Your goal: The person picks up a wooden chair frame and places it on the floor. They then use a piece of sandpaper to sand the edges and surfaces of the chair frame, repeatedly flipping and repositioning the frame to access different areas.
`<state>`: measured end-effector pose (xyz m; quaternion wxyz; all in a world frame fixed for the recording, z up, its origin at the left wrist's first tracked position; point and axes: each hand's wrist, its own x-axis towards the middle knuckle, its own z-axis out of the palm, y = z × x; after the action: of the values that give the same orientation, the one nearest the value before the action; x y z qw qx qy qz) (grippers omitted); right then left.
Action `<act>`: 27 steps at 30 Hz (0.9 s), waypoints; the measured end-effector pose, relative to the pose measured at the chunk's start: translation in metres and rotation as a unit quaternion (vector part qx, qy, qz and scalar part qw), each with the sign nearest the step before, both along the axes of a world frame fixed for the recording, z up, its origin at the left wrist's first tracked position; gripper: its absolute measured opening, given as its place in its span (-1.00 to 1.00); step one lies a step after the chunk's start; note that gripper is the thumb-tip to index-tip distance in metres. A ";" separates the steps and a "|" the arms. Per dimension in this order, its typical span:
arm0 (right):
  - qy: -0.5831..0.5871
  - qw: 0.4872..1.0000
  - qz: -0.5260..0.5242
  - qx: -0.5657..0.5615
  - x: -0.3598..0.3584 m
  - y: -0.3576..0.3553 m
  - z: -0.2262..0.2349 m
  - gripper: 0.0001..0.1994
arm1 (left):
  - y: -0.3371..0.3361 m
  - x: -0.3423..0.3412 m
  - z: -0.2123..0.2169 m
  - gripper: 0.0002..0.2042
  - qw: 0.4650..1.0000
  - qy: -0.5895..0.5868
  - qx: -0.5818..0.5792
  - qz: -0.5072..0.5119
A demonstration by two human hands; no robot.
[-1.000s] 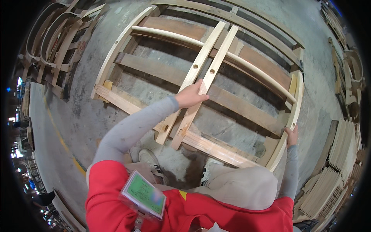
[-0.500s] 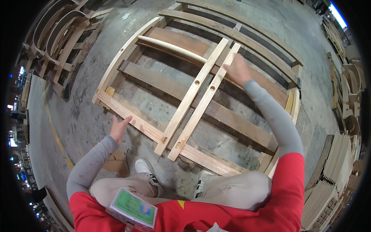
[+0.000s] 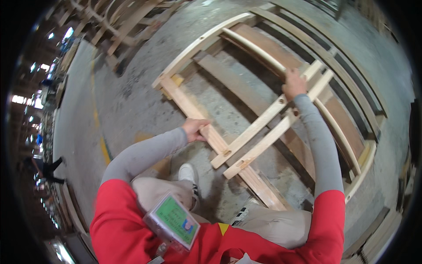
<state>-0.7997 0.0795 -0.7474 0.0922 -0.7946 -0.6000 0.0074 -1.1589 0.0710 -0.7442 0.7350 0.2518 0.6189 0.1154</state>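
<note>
Two pale wooden frames lie side by side on the pallet slats. The left frame has a curved outer leg, a flat near rail, a rounded far rail and a straight inner leg with holes. My left hand is closed round its near rail, thumb on top. Close to where the rounded rail meets the inner leg, my right hand grips that frame, its fingers partly hidden. The right frame has its own holed leg close beside the other, under my right forearm, and touches neither hand.
A dark wooden pallet lies under both frames on the concrete floor. More curved wooden parts are stacked at the far left. Another person is at the left edge. Boards stand at the lower right.
My left hand has closed on the left frame's near rail. My right hand has gone from the right frame's leg to the left frame. The whole view has turned.
</note>
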 end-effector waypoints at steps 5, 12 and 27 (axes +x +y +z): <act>-0.042 0.994 -0.024 -0.101 0.019 0.017 -0.003 -0.75 | 0.001 0.006 0.002 -0.67 0.999 0.037 0.007 0.021; -0.090 0.992 0.002 -0.092 0.056 0.029 -0.022 -0.75 | -0.005 0.017 0.002 -0.66 0.999 0.021 0.040 -0.002; -0.114 0.989 0.008 -0.098 0.058 0.030 -0.021 -0.59 | -0.084 -0.245 -0.088 -0.52 0.891 0.288 0.113 0.332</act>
<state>-0.7418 0.1094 -0.7685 -0.0548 -0.7908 -0.6091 -0.0239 -1.4041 -0.0133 -0.8322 0.4098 0.1353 0.8340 0.3439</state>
